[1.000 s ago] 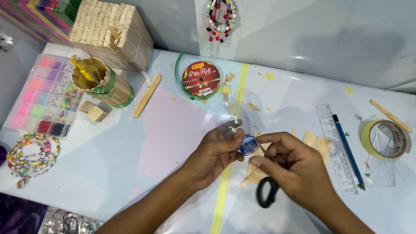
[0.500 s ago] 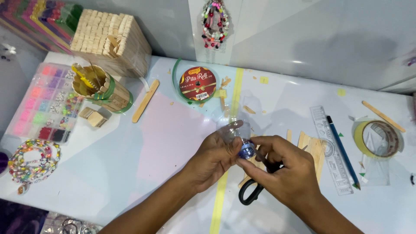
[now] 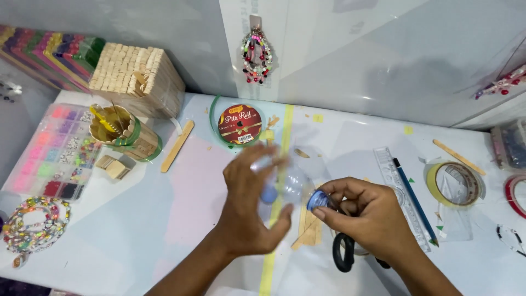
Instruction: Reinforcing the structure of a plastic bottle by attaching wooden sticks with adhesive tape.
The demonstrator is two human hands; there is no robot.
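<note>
Left hand: I've let go since half a second ago; fingers spread, blurred.
Right hand: pinching blue cap.
Bottle: clear, hard to make out.

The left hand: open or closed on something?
Open: left hand has fingers spread, motion-blurred, gripping nothing; right hand pinches the blue cap.

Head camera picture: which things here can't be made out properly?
- Small clear plastic piece: blurred by motion beside the left hand.
- Black-handled scissors: blades hidden under the right hand.
- Red tape roll: cut off by the right edge.
- Round blue cap: details too small.
</note>
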